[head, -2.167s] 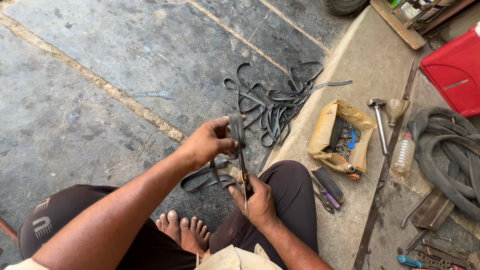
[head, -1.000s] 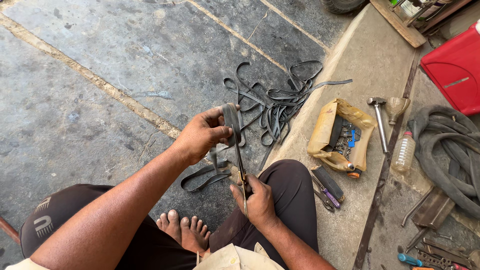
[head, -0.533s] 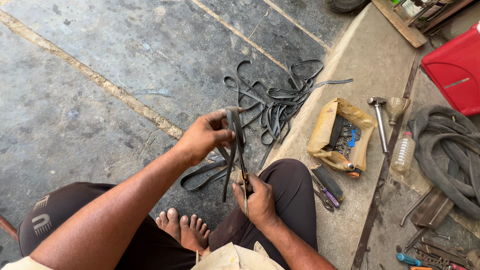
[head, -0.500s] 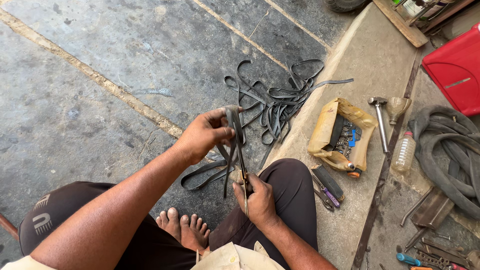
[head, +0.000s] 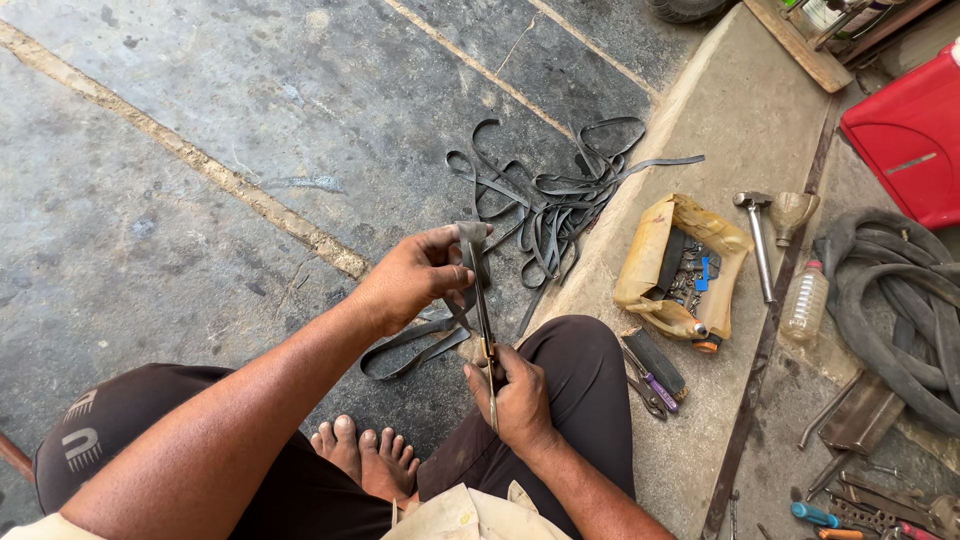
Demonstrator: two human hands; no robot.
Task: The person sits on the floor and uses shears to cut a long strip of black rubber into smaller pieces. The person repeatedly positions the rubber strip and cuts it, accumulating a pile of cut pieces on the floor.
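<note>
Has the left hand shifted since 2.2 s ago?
No, barely. The left hand pinches the rubber strip at about the same spot against the pile of strips; the right hand rests on the knee.

The scene is lit by bright, even daylight, and no harsh glare is seen. Soft shadows are cast beneath the forearms and under the pile of rubber strips (head: 560, 205) on the concrete floor (head: 200, 120). Focus is held sharply across the centre. Slight wide-angle stretching is noticed toward the corners, where the red container (head: 915, 135) is cropped and mildly softened.
</note>
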